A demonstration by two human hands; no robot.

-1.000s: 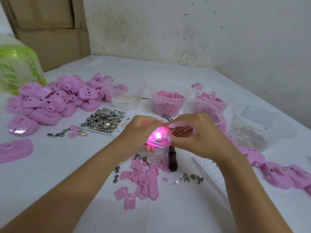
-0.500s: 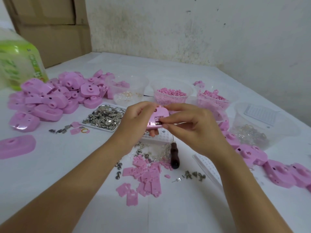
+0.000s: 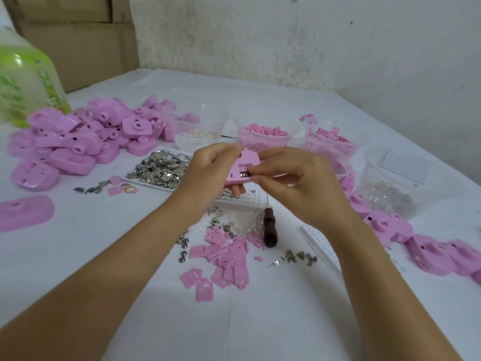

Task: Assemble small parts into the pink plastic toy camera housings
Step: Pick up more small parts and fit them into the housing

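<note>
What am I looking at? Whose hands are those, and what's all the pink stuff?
There is no machine here, just a person's two hands. The camera sits on their head, so you look down as they do. The left hand holds a pink housing, a toy camera's shell; the right hand pinches at shiny bits inside it. On the table lie a pile of more housings, a tray of metal bits, a tub of pink pellets, flat pink plates and a dark-handled tool.
</note>
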